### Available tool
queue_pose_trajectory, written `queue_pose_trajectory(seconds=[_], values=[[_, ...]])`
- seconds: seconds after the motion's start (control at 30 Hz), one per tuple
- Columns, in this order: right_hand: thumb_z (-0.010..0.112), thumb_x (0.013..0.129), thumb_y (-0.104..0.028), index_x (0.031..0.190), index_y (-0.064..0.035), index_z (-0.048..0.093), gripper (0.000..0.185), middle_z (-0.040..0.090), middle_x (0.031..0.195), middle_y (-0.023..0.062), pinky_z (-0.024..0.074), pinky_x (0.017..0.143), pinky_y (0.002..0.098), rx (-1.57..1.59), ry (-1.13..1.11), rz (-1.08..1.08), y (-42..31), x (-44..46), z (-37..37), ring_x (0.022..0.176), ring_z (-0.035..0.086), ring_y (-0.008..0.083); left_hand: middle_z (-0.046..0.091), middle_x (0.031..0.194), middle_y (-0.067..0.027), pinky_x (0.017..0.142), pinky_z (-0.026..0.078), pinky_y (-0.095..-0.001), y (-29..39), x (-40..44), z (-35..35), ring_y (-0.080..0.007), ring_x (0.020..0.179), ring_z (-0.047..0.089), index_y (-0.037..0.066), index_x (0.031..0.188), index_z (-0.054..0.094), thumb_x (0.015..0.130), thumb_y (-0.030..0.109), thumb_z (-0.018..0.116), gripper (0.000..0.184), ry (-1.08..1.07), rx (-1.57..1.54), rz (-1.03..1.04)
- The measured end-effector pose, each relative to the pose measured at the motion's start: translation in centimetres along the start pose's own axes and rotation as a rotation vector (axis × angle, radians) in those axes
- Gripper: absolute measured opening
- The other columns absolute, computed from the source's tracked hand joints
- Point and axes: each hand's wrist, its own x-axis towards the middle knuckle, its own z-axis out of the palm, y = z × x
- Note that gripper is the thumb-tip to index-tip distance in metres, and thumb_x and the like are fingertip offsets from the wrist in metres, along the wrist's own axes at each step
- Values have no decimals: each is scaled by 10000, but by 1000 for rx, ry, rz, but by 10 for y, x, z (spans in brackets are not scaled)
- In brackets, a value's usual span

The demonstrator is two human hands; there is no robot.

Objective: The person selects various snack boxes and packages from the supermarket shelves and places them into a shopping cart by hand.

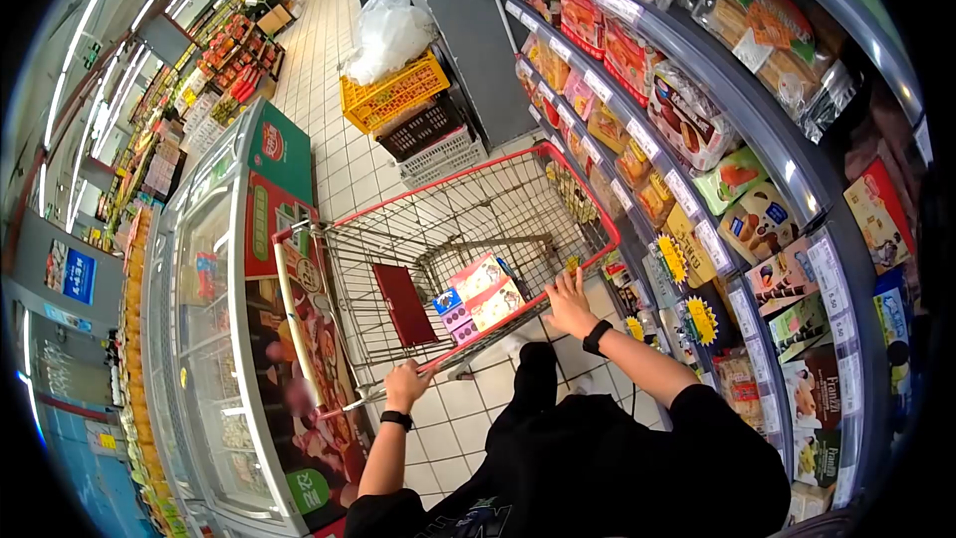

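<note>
A wire shopping cart (468, 182) with a red rim stands sideways in front of me. My left hand (405, 386) is closed around its near rim, close to the rear corner and the cream push handle (297, 324). Farther along the same rim, my right hand (571, 307) grips the edge with its fingers hooked over into the basket. Inside the basket lie several small packages: white-and-red boxes (486, 291) and small purple boxes (458, 320). A dark red panel (404, 305) sits near the handle end. Both wrists wear black bands.
Shelves of packaged snacks (687, 115) rise close on the right. A glass freezer (214, 269) stands left, near the cart handle. Beyond the cart are stacked crates, with a yellow crate (395, 95) on top, beside a grey pillar (458, 50). A tiled aisle (314, 50) runs ahead.
</note>
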Motion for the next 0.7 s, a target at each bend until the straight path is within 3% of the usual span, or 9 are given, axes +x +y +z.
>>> queue_pose_trajectory(seconds=[0.07, 0.17, 0.27, 0.3, 0.37, 0.43, 0.53, 0.57, 0.7], values=[[804, 687, -368, 1122, -42, 598, 581, 576, 1111, 190, 85, 1115, 670, 33, -45, -24, 2, 14, 7, 1237, 423, 387, 687, 751, -190, 613, 547, -459, -7, -2, -12, -364, 733, 685, 42, 835, 710, 807, 679, 568, 653, -44, 82, 24], [769, 713, -429, 973, -94, 683, 434, 639, 992, 125, 83, 1107, 681, 33, -98, -20, 9, 21, 11, 1087, 543, 362, 676, 729, -198, 666, 549, -466, -13, 0, 2, -390, 745, 675, 32, 713, 704, 812, 633, 589, 620, 14, 10, 95], [747, 719, -498, 771, -72, 726, 430, 681, 866, 140, 305, 1031, 597, 62, -243, 28, 6, 37, 5, 929, 610, 320, 675, 751, -220, 688, 550, -461, -25, 7, 11, -397, 759, 674, 26, 708, 702, 810, 619, 597, 610, 25, 3, 122], [790, 683, -516, 651, -46, 687, 482, 671, 763, 152, 313, 987, 614, 70, -230, 18, 4, 38, 5, 880, 625, 333, 675, 754, -223, 693, 550, -458, -27, 10, 13, -394, 764, 676, 25, 705, 701, 808, 621, 598, 614, 34, 26, 129], [784, 668, -559, 641, -46, 690, 523, 668, 715, 150, 451, 817, 474, 33, -209, -19, 6, 44, 15, 786, 634, 338, 673, 709, -170, 616, 541, -442, -35, 11, 16, -359, 711, 675, 46, 713, 716, 821, 683, 542, 669, 94, 51, 132], [773, 676, -571, 650, -55, 701, 522, 665, 690, 154, 481, 709, 437, 5, -248, -70, 1, 53, 5, 738, 638, 334, 672, 710, -179, 624, 544, -446, -43, 20, 11, -364, 705, 673, 46, 705, 714, 815, 694, 542, 680, 65, 70, 145], [730, 690, -624, 746, -106, 753, 521, 674, 682, 139, 500, 663, 417, 13, -359, -94, 0, 70, 5, 690, 655, 314, 668, 708, -183, 638, 549, -447, -55, 34, -4, -377, 685, 667, 58, 700, 718, 800, 707, 551, 678, 89, 80, 143], [730, 690, -624, 746, -106, 753, 521, 674, 682, 139, 500, 663, 417, 17, -359, -97, 0, 77, 7, 690, 655, 314, 684, 783, -205, 700, 559, -448, -55, 43, -11, -368, 776, 683, 26, 732, 696, 776, 659, 614, 639, 19, 53, 92], [721, 727, -582, 717, -105, 746, 478, 660, 655, 150, 513, 616, 410, 63, -319, -174, -5, 100, 9, 645, 646, 320, 687, 797, -202, 737, 561, -439, -68, 74, -33, -365, 815, 683, 33, 761, 718, 762, 643, 644, 615, -33, 72, 71]])
